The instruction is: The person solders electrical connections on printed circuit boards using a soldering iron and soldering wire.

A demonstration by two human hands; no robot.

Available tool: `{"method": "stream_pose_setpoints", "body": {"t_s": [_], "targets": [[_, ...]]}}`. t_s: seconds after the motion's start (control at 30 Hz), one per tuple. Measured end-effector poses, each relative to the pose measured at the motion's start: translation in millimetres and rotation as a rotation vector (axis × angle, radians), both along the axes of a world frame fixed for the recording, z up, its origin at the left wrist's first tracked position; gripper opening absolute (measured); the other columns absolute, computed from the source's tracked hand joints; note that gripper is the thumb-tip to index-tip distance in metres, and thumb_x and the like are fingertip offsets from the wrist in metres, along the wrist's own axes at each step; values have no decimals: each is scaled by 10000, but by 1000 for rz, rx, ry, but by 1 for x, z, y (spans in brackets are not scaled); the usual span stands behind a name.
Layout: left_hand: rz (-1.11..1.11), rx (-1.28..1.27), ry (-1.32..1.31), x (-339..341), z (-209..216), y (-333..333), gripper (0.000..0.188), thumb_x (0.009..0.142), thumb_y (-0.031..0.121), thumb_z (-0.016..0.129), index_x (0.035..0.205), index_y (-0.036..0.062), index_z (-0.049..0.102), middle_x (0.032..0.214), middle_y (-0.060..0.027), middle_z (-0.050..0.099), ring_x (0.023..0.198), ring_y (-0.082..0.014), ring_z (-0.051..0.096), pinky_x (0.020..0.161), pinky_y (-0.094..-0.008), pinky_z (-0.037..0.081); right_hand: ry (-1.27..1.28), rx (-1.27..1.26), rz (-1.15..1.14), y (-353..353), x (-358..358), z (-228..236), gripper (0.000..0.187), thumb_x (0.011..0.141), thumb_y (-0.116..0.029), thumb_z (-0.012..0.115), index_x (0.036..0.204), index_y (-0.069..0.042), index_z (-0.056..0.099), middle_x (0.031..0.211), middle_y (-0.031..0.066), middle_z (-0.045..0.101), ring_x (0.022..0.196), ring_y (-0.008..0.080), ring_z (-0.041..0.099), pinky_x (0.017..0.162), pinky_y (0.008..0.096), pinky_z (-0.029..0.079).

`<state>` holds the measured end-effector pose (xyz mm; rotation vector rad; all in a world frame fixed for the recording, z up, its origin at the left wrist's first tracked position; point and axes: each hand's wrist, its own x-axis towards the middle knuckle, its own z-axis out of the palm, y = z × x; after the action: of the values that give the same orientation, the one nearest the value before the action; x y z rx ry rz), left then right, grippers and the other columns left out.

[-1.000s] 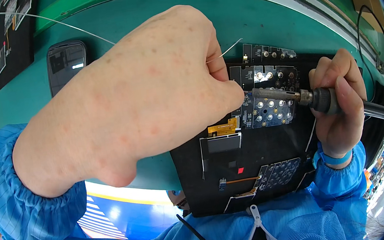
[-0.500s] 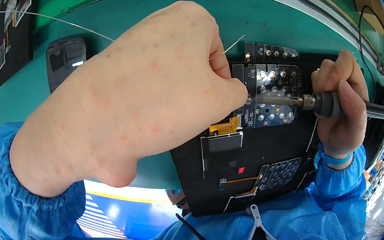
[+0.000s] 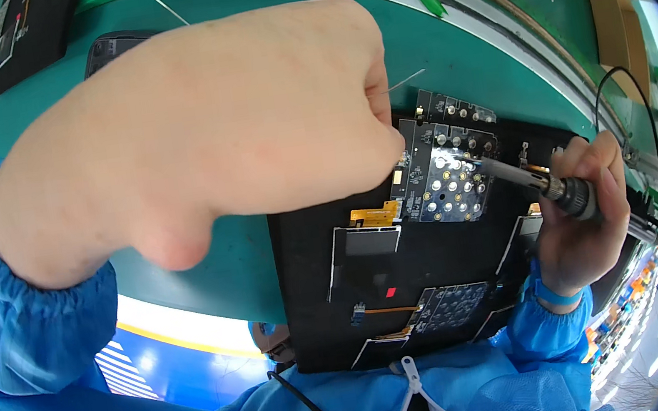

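My left hand (image 3: 250,120) is closed in a pinch over the left and middle of the bench. From its fingers pokes a thin silvery wire (image 3: 407,80), which looks like solder; its other length runs off to the upper left. Below the wire's end lies a black circuit board (image 3: 440,205) with several round shiny pads. My right hand (image 3: 580,225) is wrapped round a soldering iron (image 3: 522,176), which points leftward. The iron's tip is at the board's upper right part; bright glare there hides whether it touches. My left hand covers the board's left edge.
Under the boards is a black mat (image 3: 345,321), carrying a second board (image 3: 451,306), a small screen (image 3: 364,243) and an orange flex cable (image 3: 377,215). A dark phone-like device (image 3: 109,50) is partly behind my left arm. A black cord (image 3: 654,126) loops at right.
The iron's tip has shifted from the board's left side toward its upper right, and the iron tilts more steeply. My left hand still pinches the wire. The whole view has shifted somewhat.
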<state>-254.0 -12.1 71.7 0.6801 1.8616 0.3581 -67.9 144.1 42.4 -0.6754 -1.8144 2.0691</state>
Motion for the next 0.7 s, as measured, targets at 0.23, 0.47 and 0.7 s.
{"method": "stream_pose_setpoints", "body": {"t_s": [0.23,0.47,0.7], "targets": [[230,246,45,1,-6,-34,163,831,152,562,857,-8,582,675,9,515,659,-48,465,570,-209,354,38,61,-177,13,22,21,273,872,-301,443,776,-56,369,642,31,337,536,89,297,466,221,256],[372,554,63,10,15,-57,220,899,202,418,799,46,537,719,26,462,653,-42,344,593,-191,289,166,201,-303,30,58,32,331,918,-337,354,745,-56,375,665,24,324,585,91,317,481,209,283],[380,640,392,39,38,-91,96,858,-3,445,778,-20,494,711,-58,491,685,-127,455,626,-242,368,154,580,-599,88,62,31,146,890,-177,514,838,-42,530,695,2,431,524,54,352,462,198,294]]}}
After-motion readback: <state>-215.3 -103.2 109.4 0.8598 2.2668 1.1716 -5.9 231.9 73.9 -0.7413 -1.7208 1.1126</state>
